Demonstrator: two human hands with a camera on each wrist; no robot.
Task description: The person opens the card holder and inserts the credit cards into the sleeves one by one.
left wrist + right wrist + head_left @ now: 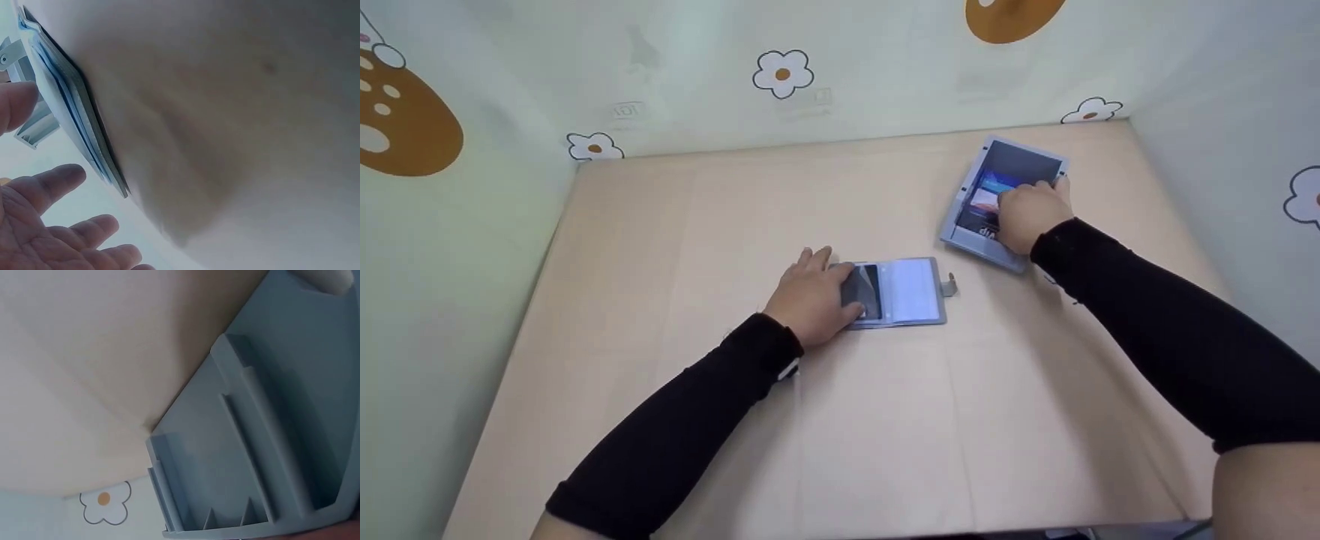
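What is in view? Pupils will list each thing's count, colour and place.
card holder: 1, grey cover, clear pages, lying open mid-table
inserted card: 1, dark, card holder's left page
tray: 1, blue-grey, table's far right
tray cards: several, exact count hidden, blue, white-orange and black, inside tray
table: 1, beige, beneath card holder and tray
walls: 3, pale, left, back, right
flower prints: 4 in head view, white, on walls
mushroom-like prints: 2, brown, left and back walls
left hand: 1, bare, on card holder's left page
right hand: 1, bare, partly inside tray
sleeves: 2, black, on forearms
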